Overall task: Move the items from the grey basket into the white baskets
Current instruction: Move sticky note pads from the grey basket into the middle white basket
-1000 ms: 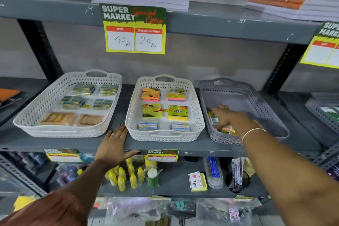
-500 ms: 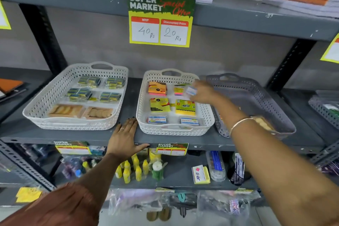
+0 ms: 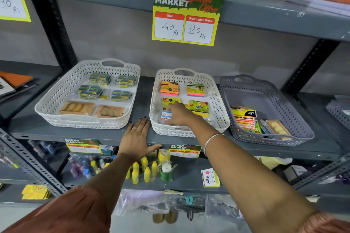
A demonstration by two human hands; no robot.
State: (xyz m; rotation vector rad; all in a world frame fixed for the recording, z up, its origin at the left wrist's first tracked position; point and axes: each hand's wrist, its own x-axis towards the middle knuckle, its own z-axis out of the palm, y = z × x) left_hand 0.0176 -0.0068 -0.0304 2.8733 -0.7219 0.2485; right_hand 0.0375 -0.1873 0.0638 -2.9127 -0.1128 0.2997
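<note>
Right hand (image 3: 179, 113): arm stretched forward and across, wrist bent down, palm down inside the middle white basket (image 3: 219, 100) at its near left corner. Fingers curled around a small clear box with a blue-and-white label (image 3: 166, 115); the box sits low against the basket floor, whether already let go I cannot tell. Sticky-note packs lie just beyond and right of the knuckles.

Left hand (image 3: 137, 138): flat on the grey shelf (image 3: 34, 128) edge, fingers spread, holding nothing, between the two white baskets. Left white basket (image 3: 62, 89) lies beyond and left of it.

Grey basket (image 3: 284, 104): right of the right forearm, remaining packets heaped in its near end.
</note>
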